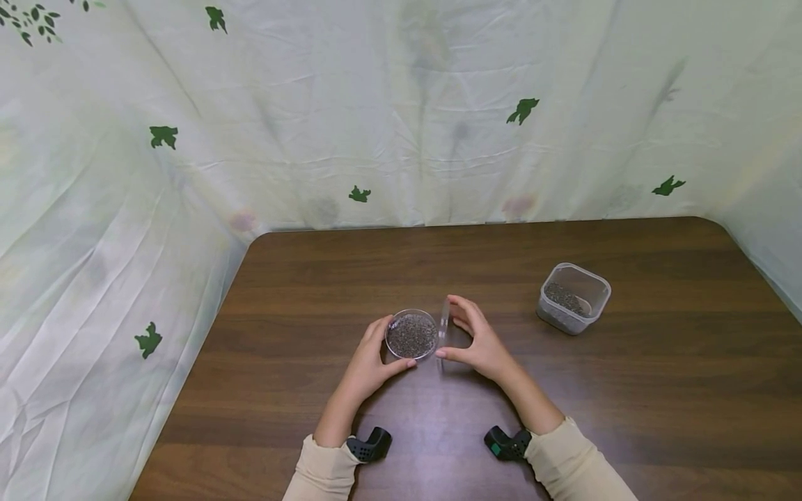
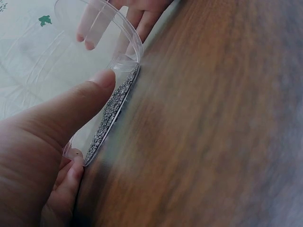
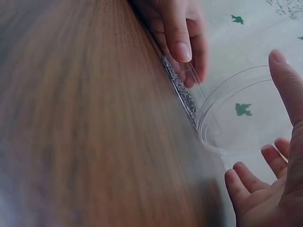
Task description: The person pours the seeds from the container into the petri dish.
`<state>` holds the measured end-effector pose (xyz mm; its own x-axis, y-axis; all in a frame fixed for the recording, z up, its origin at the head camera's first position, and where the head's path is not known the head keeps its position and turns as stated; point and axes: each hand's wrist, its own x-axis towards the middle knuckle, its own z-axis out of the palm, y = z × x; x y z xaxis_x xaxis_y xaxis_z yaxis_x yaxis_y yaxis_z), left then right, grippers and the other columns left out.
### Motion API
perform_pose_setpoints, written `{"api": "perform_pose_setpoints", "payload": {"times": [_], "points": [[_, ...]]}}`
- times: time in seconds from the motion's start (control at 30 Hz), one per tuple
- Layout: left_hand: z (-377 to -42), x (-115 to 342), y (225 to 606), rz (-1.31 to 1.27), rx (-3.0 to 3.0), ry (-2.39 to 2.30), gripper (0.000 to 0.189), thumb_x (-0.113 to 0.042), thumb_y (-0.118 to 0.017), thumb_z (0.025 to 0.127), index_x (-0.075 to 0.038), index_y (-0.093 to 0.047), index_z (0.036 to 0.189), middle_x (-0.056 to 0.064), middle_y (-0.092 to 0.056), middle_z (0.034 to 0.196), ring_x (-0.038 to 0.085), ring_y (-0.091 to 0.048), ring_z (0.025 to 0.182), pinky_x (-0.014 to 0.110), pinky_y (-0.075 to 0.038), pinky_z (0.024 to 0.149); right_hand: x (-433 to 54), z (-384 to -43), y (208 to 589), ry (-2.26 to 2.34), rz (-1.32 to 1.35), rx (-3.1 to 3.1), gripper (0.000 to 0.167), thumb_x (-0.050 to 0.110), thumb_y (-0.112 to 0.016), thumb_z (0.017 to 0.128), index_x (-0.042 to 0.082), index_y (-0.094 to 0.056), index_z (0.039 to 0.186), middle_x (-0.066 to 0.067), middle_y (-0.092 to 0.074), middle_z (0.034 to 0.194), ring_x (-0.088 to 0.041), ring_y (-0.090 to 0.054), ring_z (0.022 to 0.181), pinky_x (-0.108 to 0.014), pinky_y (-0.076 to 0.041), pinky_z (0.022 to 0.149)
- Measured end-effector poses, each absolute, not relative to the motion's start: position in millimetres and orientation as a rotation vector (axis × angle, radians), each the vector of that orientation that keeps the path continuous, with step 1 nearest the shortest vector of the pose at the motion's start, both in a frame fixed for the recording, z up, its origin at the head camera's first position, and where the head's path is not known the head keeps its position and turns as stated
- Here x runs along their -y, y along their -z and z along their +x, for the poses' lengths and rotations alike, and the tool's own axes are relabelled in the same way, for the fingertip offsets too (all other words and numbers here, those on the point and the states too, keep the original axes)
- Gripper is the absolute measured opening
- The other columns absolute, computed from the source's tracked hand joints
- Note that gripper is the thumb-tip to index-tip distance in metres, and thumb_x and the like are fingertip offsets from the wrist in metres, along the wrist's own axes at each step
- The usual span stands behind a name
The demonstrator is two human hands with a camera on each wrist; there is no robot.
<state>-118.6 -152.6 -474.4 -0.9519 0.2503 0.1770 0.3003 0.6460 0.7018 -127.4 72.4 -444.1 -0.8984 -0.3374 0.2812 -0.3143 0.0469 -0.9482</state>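
Observation:
A clear round petri dish (image 1: 411, 310) sits on the brown table, filled with dark grey granules (image 1: 411, 336). My left hand (image 1: 365, 363) holds the dish from its left side, the thumb near the front rim and the fingers at the back. Beside it on the right, my right hand (image 1: 485, 348) holds the clear lid (image 1: 443, 321) on edge between thumb and fingers. In the right wrist view the upright lid (image 3: 239, 111) stands close against the dish's edge. The granules (image 2: 111, 113) form a thin layer in the left wrist view.
A clear square plastic tub (image 1: 595, 287) stands to the right, partly filled with similar grey granules (image 1: 564, 298). Behind the wooden table (image 1: 313, 271) hangs a pale cloth (image 1: 376, 104) with green leaf-like prints. Each wrist wears a black device (image 1: 371, 445).

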Motion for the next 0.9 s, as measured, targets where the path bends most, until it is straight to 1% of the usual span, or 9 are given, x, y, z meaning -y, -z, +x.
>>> {"api": "perform_pose_setpoints", "payload": {"times": [0.17,0.37,0.6,0.9], "points": [[-118,152,474,-0.444,2.806,1.214,0.086,-0.031,-0.079,0.066,0.001,-0.036,0.133,0.018,-0.039,0.131,0.03,-0.038,0.119,0.044,-0.031,0.098,-68,-129,446,2.058,-0.692,-2.212,0.085,-0.006,-0.076,0.064,-0.007,-0.028,0.134,-0.024,-0.025,0.134,-0.042,-0.035,0.118,-0.05,-0.03,0.097],[-118,152,474,-0.474,2.786,1.206,0.086,-0.031,-0.079,0.067,0.002,-0.036,0.133,0.02,-0.039,0.13,0.032,-0.039,0.118,0.046,-0.032,0.096,-65,-130,447,2.065,-0.672,-2.164,0.085,-0.006,-0.075,0.066,-0.007,-0.025,0.135,-0.025,-0.022,0.135,-0.042,-0.037,0.116,-0.049,-0.03,0.097],[-118,152,473,-0.479,2.778,1.213,0.084,-0.03,-0.079,0.067,0.002,-0.037,0.132,0.019,-0.04,0.129,0.032,-0.04,0.117,0.045,-0.033,0.096,-62,-129,446,2.058,-0.693,-2.144,0.085,-0.006,-0.074,0.068,-0.006,-0.022,0.136,-0.025,-0.023,0.134,-0.041,-0.04,0.113,-0.05,-0.031,0.096],[-119,152,474,-0.486,2.779,1.204,0.085,-0.032,-0.079,0.067,0.002,-0.036,0.133,0.019,-0.04,0.129,0.031,-0.04,0.118,0.045,-0.032,0.096,-59,-128,441,2.011,-0.678,-2.182,0.085,-0.003,-0.075,0.068,-0.007,-0.023,0.136,-0.025,-0.023,0.136,-0.046,-0.037,0.114,-0.05,-0.032,0.095]]}}
